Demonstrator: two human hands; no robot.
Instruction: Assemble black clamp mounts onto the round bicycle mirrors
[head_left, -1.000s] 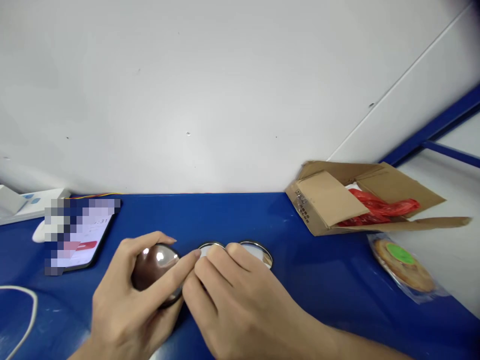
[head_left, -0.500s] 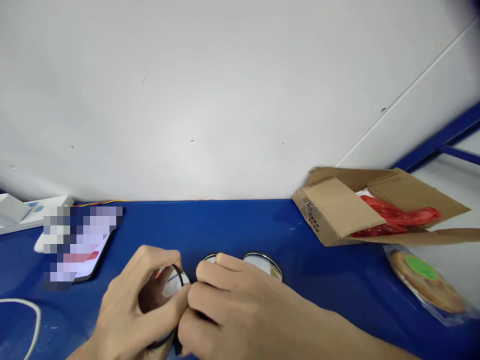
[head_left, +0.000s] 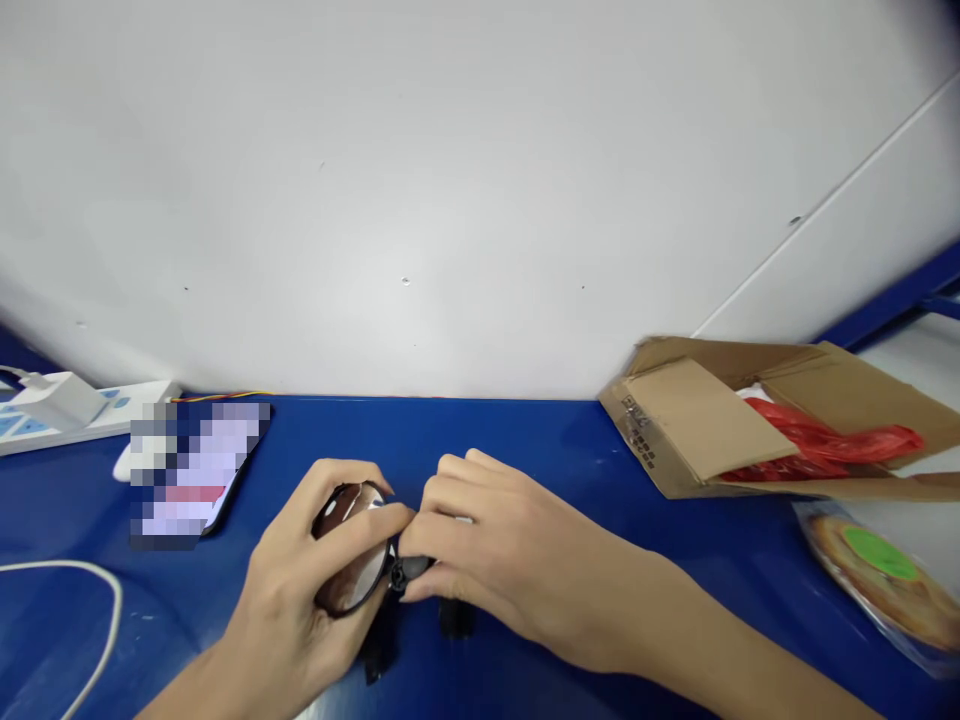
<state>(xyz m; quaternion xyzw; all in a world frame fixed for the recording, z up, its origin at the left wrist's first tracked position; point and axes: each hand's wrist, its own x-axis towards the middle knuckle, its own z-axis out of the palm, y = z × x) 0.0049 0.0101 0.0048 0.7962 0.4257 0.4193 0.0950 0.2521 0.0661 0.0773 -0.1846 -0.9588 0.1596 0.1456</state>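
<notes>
A round black-rimmed mirror is held in my left hand, its fingers curled around the rim. At the mirror's right edge, my right hand pinches a small black part between thumb and fingers. The fingertips of both hands nearly touch. Below them, dark pieces lie on the blue table; their shape is hard to make out.
On the left are a phone, a white mouse-like object, a white power strip and a white cable. An open cardboard box with a red bag stands right, near a wrapped round item.
Both hands have moved up a little, and the mirror's face now shows more fully. The black part at my right fingertips has come into view. The camera view has shifted slightly.
</notes>
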